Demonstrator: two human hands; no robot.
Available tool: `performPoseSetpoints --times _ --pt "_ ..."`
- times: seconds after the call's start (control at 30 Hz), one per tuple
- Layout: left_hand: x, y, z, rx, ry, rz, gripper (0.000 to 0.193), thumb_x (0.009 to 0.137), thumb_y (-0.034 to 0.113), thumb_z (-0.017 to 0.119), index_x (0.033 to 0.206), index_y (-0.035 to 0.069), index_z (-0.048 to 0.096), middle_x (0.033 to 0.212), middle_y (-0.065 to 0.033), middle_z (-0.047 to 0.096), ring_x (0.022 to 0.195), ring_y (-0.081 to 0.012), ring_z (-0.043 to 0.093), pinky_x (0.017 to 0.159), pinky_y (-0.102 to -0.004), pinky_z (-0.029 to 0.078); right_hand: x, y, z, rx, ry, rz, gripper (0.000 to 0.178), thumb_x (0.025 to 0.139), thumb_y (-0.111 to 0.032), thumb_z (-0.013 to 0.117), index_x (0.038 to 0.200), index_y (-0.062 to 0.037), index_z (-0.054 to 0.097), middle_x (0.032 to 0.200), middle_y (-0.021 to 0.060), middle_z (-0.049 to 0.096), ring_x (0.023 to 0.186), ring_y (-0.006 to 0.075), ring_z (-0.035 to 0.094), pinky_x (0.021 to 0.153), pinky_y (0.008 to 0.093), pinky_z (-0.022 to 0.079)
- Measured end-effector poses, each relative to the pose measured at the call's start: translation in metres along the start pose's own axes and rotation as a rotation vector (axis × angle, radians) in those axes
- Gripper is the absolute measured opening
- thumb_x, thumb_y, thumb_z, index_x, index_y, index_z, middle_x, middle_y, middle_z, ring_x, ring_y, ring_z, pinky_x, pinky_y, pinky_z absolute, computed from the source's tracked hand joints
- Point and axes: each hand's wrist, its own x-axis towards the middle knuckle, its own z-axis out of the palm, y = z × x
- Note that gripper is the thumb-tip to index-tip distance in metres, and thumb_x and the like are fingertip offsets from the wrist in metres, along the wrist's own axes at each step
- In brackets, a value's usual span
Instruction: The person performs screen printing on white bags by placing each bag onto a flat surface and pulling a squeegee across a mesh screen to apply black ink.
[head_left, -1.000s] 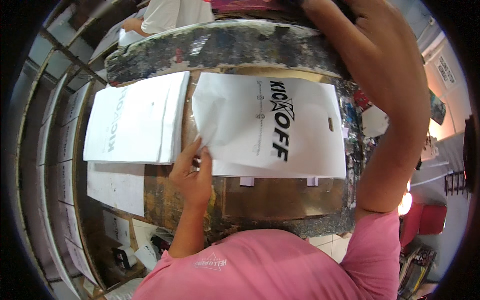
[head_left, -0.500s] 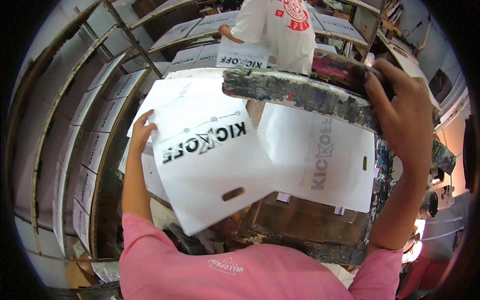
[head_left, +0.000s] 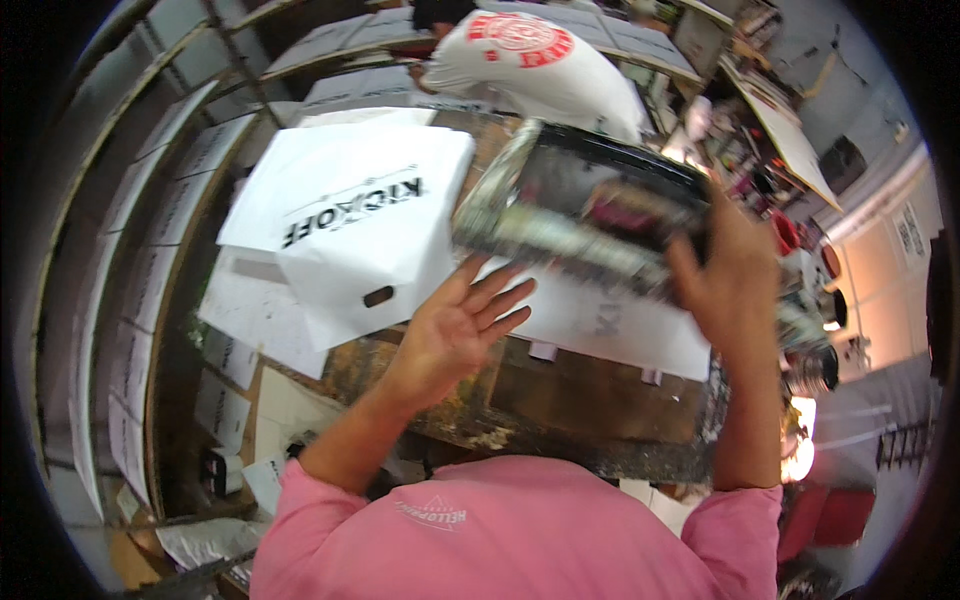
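My right hand (head_left: 735, 275) grips the right side of a screen-printing frame (head_left: 490, 215), its wooden edges crusted with paint. The frame is tilted above the bench and blurred by motion; a reddish-purple thing inside it is too smeared to name. Below lies a flat white bag (head_left: 560, 318) with faint dark lettering, partly covered by the frame. My left hand (head_left: 450, 335) is open, palm up and fingers spread, near the frame's lower left edge, holding nothing. To its left, a white bag with bold black print (head_left: 350, 230) and a handle slot rests on other white sheets.
The paint-stained bench (head_left: 450, 405) carries small white tabs (head_left: 543, 351) along the bag's near edge. Racks with printed white bags (head_left: 150, 265) stand at the left. Beyond the bench, a person in a white shirt (head_left: 540, 70) bends over. Cans (head_left: 812, 370) stand at the right.
My left hand has let go of the printed bag, now lying at the left, and moved right toward the frame. The frame has come down and left. The person opposite has bent over.
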Motion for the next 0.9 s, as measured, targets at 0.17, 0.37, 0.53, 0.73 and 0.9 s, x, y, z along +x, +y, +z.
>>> performPoseSetpoints --times 0.17,0.37,0.53,0.73,0.9 --pt "-0.059 -0.077 -0.012 -0.275 0.39 -0.27 0.102 0.094 0.081 0.038 0.152 -0.002 0.03 0.142 -0.0237 0.052 0.132 -0.0361 0.054 0.117 -0.0508 0.04 -0.095 0.001 0.037 0.054 -0.516 -0.175 0.035 0.085 -0.035 0.074 0.109 -0.0097 0.069 0.098 0.0137 0.063 0.099 0.0329 0.06 0.088 0.0452 0.044" --pt "-0.078 -0.135 -0.058 -0.287 0.468 -0.522 0.099 0.095 0.08 0.033 0.147 -0.004 0.033 0.138 -0.0268 0.053 0.13 -0.0379 0.055 0.115 -0.0505 0.042 -0.175 -0.01 0.111 0.26 -0.59 0.013 0.041 0.079 -0.028 0.08 0.113 -0.008 0.068 0.106 0.0103 0.064 0.099 0.0311 0.061 0.081 0.0439 0.051" --pt "-0.095 -0.15 -0.071 -0.282 0.501 -0.515 0.101 0.095 0.081 0.032 0.144 -0.007 0.032 0.139 -0.0291 0.051 0.13 -0.0408 0.055 0.115 -0.0542 0.042 -0.151 0.004 0.152 0.248 -0.497 -0.025 0.045 0.076 -0.025 0.082 0.112 -0.0063 0.064 0.099 0.0103 0.06 0.095 0.0324 0.059 0.082 0.0455 0.052" --pt "-0.1 -0.151 -0.077 -0.261 0.384 -0.454 0.107 0.089 0.086 0.032 0.141 -0.008 0.034 0.139 -0.0289 0.052 0.13 -0.0414 0.054 0.115 -0.0584 0.041 -0.046 0.08 0.259 0.109 -0.333 -0.095 0.033 0.082 -0.03 0.077 0.105 -0.0111 0.062 0.099 0.0107 0.061 0.097 0.033 0.062 0.077 0.0476 0.054" --pt "-0.103 -0.157 -0.084 -0.365 0.321 -0.38 0.109 0.086 0.086 0.042 0.149 -0.003 0.035 0.144 -0.0263 0.052 0.134 -0.0387 0.053 0.116 -0.0599 0.038 0.059 0.142 0.315 0.047 -0.328 -0.122 0.035 0.092 -0.045 0.067 0.105 -0.0124 0.066 0.101 0.0104 0.067 0.099 0.033 0.066 0.079 0.0491 0.056"
